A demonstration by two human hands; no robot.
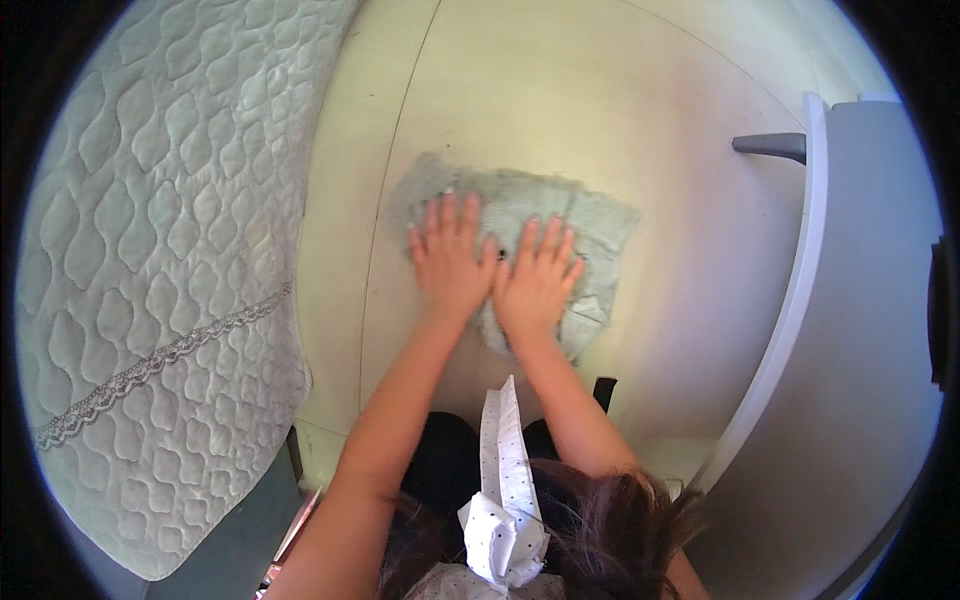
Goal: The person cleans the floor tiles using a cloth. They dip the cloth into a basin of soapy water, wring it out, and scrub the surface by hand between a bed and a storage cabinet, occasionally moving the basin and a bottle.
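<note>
A thin grey-green cloth (600,247) lies spread on the pale tiled floor (570,90), its edges uneven and partly creased. My left hand (450,255) presses palm down on its left part, fingers spread and pointing away from me. Beside it, my right hand (536,281) rests palm down nearer the cloth's middle, fingers also apart. The two thumbs almost meet, next to a small dark spot (502,255) on the cloth. Both palms hide the cloth beneath them, and neither hand grasps it.
A quilted white bedspread (165,187) with a lace band hangs along the left. On the right stands a grey panel with a white edge (806,262) and a dark grey foot (772,145). A white dotted fabric tie (502,450) hangs from my clothing, with hair beside it.
</note>
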